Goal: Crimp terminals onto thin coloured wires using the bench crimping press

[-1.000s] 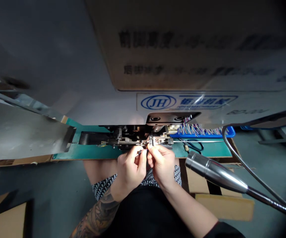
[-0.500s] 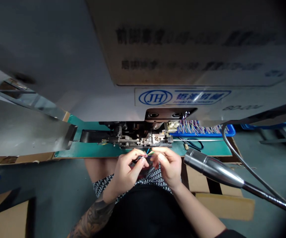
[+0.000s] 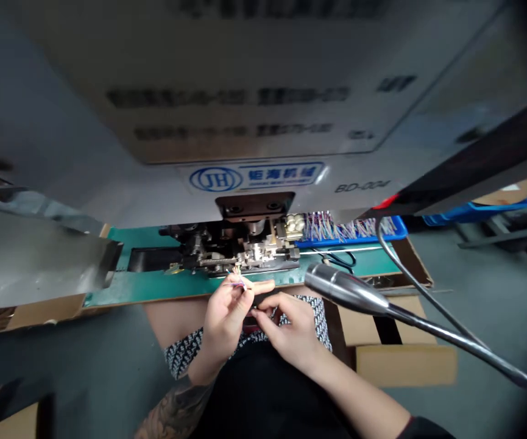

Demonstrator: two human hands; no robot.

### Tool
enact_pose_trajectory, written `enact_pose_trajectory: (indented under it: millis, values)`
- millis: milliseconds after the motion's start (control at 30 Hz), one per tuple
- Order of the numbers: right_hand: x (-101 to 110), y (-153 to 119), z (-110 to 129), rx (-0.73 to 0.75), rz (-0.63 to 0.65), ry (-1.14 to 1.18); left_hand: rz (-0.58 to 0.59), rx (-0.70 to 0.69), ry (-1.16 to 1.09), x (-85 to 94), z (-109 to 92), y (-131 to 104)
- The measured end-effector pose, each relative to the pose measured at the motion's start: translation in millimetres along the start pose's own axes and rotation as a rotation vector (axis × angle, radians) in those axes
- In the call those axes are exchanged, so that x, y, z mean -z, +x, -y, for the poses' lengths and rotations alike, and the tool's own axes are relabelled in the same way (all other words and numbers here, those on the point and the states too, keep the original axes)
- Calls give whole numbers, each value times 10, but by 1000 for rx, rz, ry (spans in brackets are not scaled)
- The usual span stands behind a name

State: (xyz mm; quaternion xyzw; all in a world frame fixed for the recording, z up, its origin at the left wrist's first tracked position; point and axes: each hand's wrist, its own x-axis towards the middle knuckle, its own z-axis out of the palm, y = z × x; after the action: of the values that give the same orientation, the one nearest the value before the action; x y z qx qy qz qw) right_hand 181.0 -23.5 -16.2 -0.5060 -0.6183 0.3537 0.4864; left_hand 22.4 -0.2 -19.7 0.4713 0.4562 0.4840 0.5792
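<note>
Thin coloured wires [image 3: 238, 281] are pinched between the thumb and fingers of my left hand [image 3: 227, 311], their ends fanned out just in front of the machine's metal mechanism [image 3: 254, 250]. My right hand [image 3: 290, 326] is lower and to the right, near my lap, with thumb and index finger pressed together. Whatever sits between those fingertips is too small and dark to name. The green work surface [image 3: 153, 285] runs just beyond both hands.
A blue tray [image 3: 401, 227] of many wires stands behind on the right. A silver gooseneck lamp [image 3: 350, 289] reaches in beside my right hand. The large machine housing [image 3: 153, 183] hangs overhead. Cardboard [image 3: 404, 366] lies at lower right.
The view has shifted to the right. My right hand has come away from the wires and dropped toward my lap. The wires, now in my left hand, point up toward the mechanism.
</note>
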Motion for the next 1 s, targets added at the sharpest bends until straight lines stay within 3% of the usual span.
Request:
enact_pose_trajectory:
  millis: [100,200,267,367,467,567,700,900,1000]
  values:
    - [304,39,-121,-104,72,43,79,39,165,110,-40,-50]
    - [955,154,-314,-263,195,119,276,193,313,434,-133,-77]
    - [1473,271,-475,-353,238,193,299,277,384,715,-167,-79]
    - [2141,512,-720,-472,87,186,191,297,515,1115,-144,-65]
    - [2508,838,-916,-448,-170,85,85,266,650,1388,-83,-31]
    - [2585,1211,-1061,-360,-363,-198,58,259,709,1496,-56,11]
    - [2485,1584,-1230,-340,-399,-393,31,266,741,1536,-80,24]
    - [2423,1659,-1441,-324,-398,-634,-71,257,823,1923,-75,-27]
    - [2424,1628,-1410,-278,-385,-706,-169,198,927,2100,-78,40]
